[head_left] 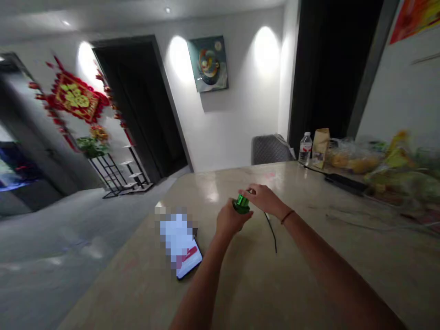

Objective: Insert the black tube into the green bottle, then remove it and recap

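A small shiny green object (242, 202), with a narrow metallic upper part and a wider dark green round lower part, is held between my two hands above the table. My left hand (229, 218) is closed around the wider lower part, thumb on the near side. The fingers of my right hand (263, 198) pinch its top from the right. What kind of thing it is, I cannot make out. A thin dark stick or wire (271, 232) lies on the table just below my right hand.
On the stone-like table (247, 284), a lit phone (190, 260) lies left of my left forearm. A black power strip or adapter (345, 184), water bottle (305, 149), paper bag (320, 147) and plastic bags (354, 156) stand at the right. A grey chair (271, 150) is behind.
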`<state>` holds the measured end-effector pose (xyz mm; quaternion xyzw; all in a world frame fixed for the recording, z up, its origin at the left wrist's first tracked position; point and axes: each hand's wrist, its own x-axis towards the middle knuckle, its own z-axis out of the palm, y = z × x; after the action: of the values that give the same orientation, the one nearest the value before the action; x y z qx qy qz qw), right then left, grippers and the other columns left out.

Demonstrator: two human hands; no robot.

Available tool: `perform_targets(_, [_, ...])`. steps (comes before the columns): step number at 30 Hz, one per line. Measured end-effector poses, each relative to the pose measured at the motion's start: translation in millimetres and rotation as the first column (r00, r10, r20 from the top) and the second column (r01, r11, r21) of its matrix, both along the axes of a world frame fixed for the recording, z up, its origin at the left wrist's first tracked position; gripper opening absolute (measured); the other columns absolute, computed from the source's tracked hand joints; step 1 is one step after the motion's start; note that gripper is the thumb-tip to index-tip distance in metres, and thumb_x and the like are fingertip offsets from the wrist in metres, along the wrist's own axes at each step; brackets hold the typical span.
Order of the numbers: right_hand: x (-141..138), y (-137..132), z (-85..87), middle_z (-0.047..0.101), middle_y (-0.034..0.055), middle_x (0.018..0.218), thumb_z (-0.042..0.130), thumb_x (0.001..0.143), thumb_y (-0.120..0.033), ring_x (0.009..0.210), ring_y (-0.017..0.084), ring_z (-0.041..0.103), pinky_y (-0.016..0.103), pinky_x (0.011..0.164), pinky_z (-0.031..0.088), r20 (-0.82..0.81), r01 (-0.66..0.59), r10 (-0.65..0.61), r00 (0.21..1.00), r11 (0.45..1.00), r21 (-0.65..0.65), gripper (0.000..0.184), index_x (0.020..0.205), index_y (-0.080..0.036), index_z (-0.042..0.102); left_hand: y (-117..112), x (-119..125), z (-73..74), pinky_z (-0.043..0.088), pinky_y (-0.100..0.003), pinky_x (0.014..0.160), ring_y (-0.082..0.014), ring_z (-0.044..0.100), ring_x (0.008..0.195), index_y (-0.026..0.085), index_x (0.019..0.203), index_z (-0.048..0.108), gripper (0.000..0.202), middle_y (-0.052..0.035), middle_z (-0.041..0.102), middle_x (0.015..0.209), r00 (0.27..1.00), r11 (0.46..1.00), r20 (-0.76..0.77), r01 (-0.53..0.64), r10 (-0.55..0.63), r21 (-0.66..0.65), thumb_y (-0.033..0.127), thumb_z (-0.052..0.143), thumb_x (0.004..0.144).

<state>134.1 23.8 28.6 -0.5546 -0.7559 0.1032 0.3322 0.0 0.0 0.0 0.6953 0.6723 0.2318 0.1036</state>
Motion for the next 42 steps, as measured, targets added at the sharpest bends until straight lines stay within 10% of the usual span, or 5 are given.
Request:
perform_targets(14, [24,3,6.4,0.055,0.0015,0.063,0.047,0.078,-0.044,0.057,0.011,0.049,0.023,0.055,0.036,-0.079,-0.313,0.305,0.949,0.943,-0.112,0.035,0.088,-0.013,0.061,-2,-4,9.7,0.038,-0.022,0.056,-0.0180,0.058,0.073,0.020,0.088,0.052,0.052,-0.0041,0.063,0.082,0.991,0.987,-0.007,0.131,-0.132,-0.098,0.058,0.061,0.053])
perform_targets(20, [31,-2,2.5,0.051,0.0086,0.107,0.060,0.070,-0.031,0.091,0.015,0.053,0.026,0.073,0.043,-0.329,-0.585,0.523,0.786,0.801,-0.123,0.064,0.126,-0.020,0.029,0,-6,8.3,0.037,-0.022,0.055,-0.0176,0.059,0.071,0.018,0.088,0.053,0.054,-0.0047,0.064,0.082,0.992,0.986,0.047,0.125,-0.120,-0.110,0.059,0.060,0.054])
perform_targets(27, [23,5,-2.3,0.052,0.0006,0.069,0.051,0.075,-0.044,0.061,0.011,0.051,0.026,0.062,0.042,-0.204,-0.207,0.192,0.960,0.977,-0.054,0.044,0.108,-0.015,0.046,0,-6,6.0,0.037,-0.023,0.055,-0.0177,0.058,0.070,0.019,0.088,0.054,0.056,-0.0042,0.063,0.080,0.990,0.984,0.014,0.141,-0.140,-0.106,0.061,0.060,0.053])
perform_targets(33, [28,5,-3.9,0.055,0.0064,0.092,0.061,0.069,-0.034,0.075,0.013,0.055,0.026,0.066,0.044,-0.351,-0.428,0.353,0.867,0.888,-0.167,0.051,0.111,-0.015,0.040,0,-7,5.4,0.038,-0.023,0.055,-0.0182,0.059,0.071,0.019,0.089,0.054,0.055,-0.0047,0.064,0.081,0.993,0.986,-0.010,0.117,-0.119,-0.115,0.060,0.061,0.052])
perform_targets(42, [25,4,-4.5,0.058,0.0052,0.083,0.055,0.073,-0.032,0.074,0.014,0.054,0.028,0.069,0.044,-0.262,-0.438,0.387,0.884,0.882,-0.172,0.031,0.098,-0.014,0.050,2,-7,1.3,0.038,-0.022,0.056,-0.0181,0.059,0.073,0.019,0.089,0.054,0.055,-0.0042,0.063,0.083,0.989,0.980,0.008,0.150,-0.150,-0.132,0.059,0.062,0.051])
